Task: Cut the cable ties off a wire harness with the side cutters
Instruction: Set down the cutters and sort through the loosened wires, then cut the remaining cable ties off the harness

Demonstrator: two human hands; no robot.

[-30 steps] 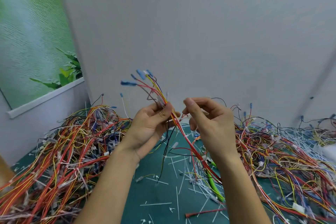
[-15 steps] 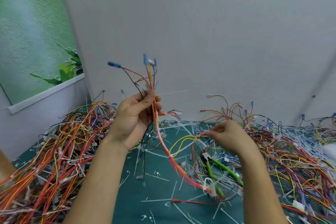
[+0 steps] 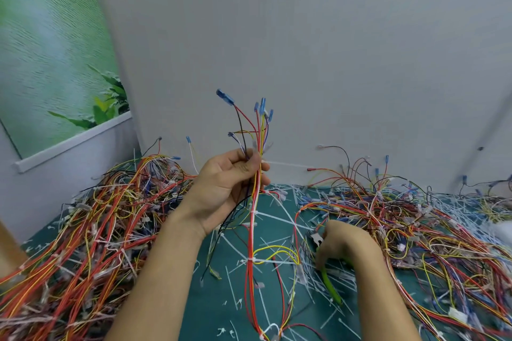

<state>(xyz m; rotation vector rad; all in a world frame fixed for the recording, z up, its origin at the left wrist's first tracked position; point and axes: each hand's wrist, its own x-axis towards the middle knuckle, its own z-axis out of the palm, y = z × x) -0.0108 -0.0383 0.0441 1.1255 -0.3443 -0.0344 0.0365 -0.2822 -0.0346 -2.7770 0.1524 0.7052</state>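
Wire harness (image 3: 251,232) hangs upright, its lower end trailing on the green counter (image 3: 221,313) and its upper part held up in the air. At least three white cable ties (image 3: 250,260) are still on it: one at the very bottom, one where a yellow loop branches off, and one higher up, just below the grip.

To the right of the harness, the right hand (image 3: 343,246) is down on the counter. Its fingers (image 3: 322,256) curl over the head end of the green-handled side cutters (image 3: 329,284), which lie flat, not yet lifted.

White offcuts (image 3: 279,219) litter the counter all round the harness. Plenty of cutting looks done overall, but this harness seems barely started.

Higher up, the left hand (image 3: 224,188) pinches the bundle of red, yellow and black wires between thumb and curled fingers (image 3: 263,166). A long tie tail sticks out to the right there.

Heaps of wires (image 3: 83,230) lie on both sides of the harness; I cannot tell which are finished. Blue plugs (image 3: 261,105) fan out at the top, against the grey wall (image 3: 304,50).
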